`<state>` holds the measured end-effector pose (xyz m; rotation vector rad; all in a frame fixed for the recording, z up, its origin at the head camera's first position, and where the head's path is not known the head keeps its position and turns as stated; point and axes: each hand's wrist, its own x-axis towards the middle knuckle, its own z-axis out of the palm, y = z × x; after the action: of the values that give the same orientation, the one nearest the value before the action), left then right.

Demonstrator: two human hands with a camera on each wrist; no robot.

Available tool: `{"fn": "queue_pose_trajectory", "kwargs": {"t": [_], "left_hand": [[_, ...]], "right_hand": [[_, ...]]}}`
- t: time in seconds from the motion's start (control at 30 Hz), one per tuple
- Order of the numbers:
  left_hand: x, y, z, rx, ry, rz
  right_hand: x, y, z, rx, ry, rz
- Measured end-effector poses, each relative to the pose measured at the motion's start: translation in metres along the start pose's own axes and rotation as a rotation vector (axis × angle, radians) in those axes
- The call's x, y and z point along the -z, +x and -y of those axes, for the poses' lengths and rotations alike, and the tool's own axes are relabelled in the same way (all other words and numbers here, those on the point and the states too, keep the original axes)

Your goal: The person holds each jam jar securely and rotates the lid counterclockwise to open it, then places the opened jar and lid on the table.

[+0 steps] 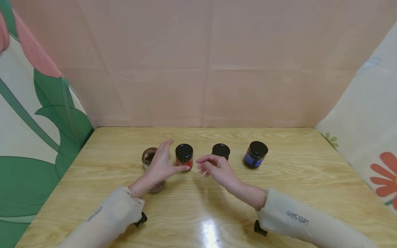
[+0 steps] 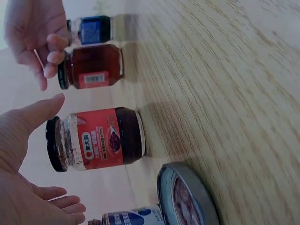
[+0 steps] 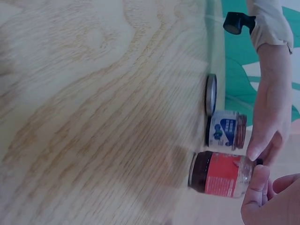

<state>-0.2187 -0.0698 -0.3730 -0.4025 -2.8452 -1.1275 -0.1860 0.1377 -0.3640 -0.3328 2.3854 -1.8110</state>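
Note:
A glass jar with a red label and black lid [image 1: 184,151] stands upright between my hands. My left hand [image 1: 159,166] spreads its thumb and fingers beside this jar; in the left wrist view, a gap shows between hand and lid. Just right of it, my right hand [image 1: 218,171] hovers with loosely bent fingers, holding nothing. Left of the red-label jar is a lidless jar [image 1: 149,155], partly covered by my left hand; its white and blue label [image 3: 224,131] shows in the right wrist view. A loose lid [image 2: 187,197] lies upturned beside it.
Behind my right hand stands another black-lidded jar [image 1: 221,150] with dark red contents. Farther right is a blue-label jar [image 1: 255,155]. The wooden table [image 1: 198,206] ends at a pink backdrop [image 1: 198,69], with printed cloths at both sides.

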Motion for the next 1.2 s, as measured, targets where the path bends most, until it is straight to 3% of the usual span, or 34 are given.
{"fn": "queue_pose_trajectory", "kwargs": {"t": [0.6, 0.93, 1.2], "left_hand": [[-0.014, 0.009, -0.003, 0.028, -0.079, 0.028], [-0.024, 0.013, 0.001, -0.030, -0.135, -0.016], [-0.027, 0.014, 0.003, -0.007, -0.147, -0.041]], "right_hand": [[0.022, 0.000, -0.001, -0.055, 0.012, -0.049], [0.025, -0.002, 0.000, -0.067, 0.019, -0.049], [0.028, -0.003, 0.000, -0.071, 0.023, -0.055]]}}
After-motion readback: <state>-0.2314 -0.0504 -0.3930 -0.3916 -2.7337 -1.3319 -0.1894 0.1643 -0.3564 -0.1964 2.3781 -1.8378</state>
